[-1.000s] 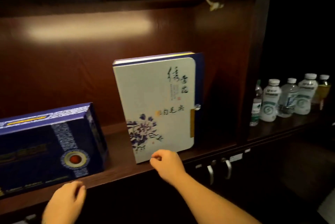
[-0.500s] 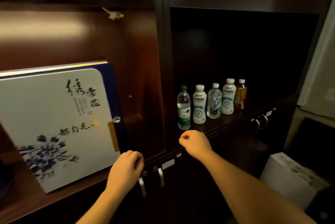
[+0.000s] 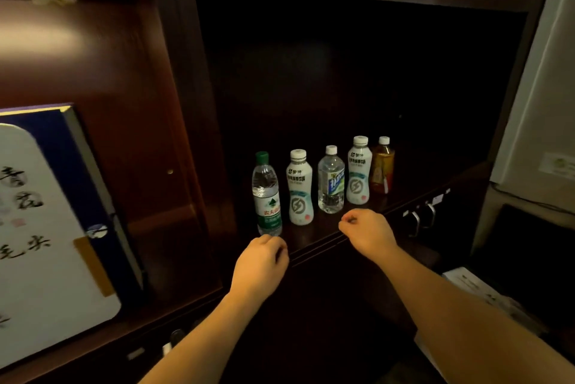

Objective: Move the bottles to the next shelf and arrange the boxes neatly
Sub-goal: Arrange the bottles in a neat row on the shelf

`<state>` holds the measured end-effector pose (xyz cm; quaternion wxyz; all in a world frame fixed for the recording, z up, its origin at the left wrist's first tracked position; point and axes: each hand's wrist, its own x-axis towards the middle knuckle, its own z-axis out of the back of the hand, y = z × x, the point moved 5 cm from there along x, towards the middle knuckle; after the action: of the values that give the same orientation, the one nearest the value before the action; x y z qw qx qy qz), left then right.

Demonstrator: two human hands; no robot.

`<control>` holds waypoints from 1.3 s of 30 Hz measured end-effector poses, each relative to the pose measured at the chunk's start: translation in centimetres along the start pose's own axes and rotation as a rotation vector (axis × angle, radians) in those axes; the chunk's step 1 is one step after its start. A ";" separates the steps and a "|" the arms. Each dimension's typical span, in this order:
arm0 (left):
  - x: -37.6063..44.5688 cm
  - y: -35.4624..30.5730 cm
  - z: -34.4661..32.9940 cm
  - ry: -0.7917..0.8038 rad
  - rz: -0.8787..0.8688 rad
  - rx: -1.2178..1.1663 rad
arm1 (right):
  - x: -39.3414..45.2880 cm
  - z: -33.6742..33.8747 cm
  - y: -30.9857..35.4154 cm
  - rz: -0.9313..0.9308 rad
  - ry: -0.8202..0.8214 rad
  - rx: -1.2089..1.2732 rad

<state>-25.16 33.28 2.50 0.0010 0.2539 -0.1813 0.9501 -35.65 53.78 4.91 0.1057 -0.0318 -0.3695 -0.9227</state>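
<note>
Several bottles stand in a row on the right-hand shelf (image 3: 314,242): a green-capped water bottle (image 3: 266,195), a white drink bottle (image 3: 299,188), a clear bottle (image 3: 331,185), a second white bottle (image 3: 359,170) and an amber tea bottle (image 3: 382,166). My left hand (image 3: 260,265) hovers just in front of the green-capped bottle, fingers curled, holding nothing. My right hand (image 3: 368,232) is at the shelf edge below the clear bottle, also curled and empty. A white and blue box (image 3: 46,237) with flowers and calligraphy stands upright in the left compartment.
A dark wooden divider (image 3: 186,122) separates the two compartments. Metal cabinet handles (image 3: 421,220) sit below the right shelf edge. A white carton (image 3: 479,288) lies low at the right, beside a pale wall (image 3: 541,110).
The view has swung right, from the boxes to the bottle shelf. Both hands left the box compartment and now sit in front of the bottles, closer than before.
</note>
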 end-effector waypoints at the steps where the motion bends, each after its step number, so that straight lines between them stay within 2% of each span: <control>1: 0.9 -0.2 -0.8 -0.011 0.012 0.040 | 1.4 0.2 -0.7 0.022 0.003 -0.009; 4: 3.3 -0.4 -2.9 -0.038 0.109 0.155 | 5.4 0.3 -2.6 0.106 0.053 -0.053; 11: 5.1 1.4 -6.0 -0.119 0.600 0.161 | 10.9 -2.1 -5.4 0.222 0.234 -0.066; 15: 4.8 2.6 -7.4 -0.169 0.759 0.160 | 12.3 -5.2 -5.5 0.228 0.330 0.023; 20: 5.1 4.9 -8.8 -0.283 0.914 0.019 | 12.3 -8.9 -3.5 0.326 0.344 0.139; 23: 5.6 6.2 -9.5 -0.296 0.962 -0.018 | 12.5 -10.8 -2.6 0.352 0.296 0.206; 32: 7.1 7.1 -10.6 -0.240 0.996 0.290 | 14.6 -13.3 -1.1 0.272 0.015 0.111; 39: 7.0 7.2 -10.9 -0.272 0.978 0.341 | 14.9 -14.2 -1.8 0.262 0.000 0.152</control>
<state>-37.21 29.68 -5.37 -0.5065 0.2572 -0.1201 0.8142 -50.28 42.68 -4.54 0.2272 -0.0718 -0.4308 -0.8704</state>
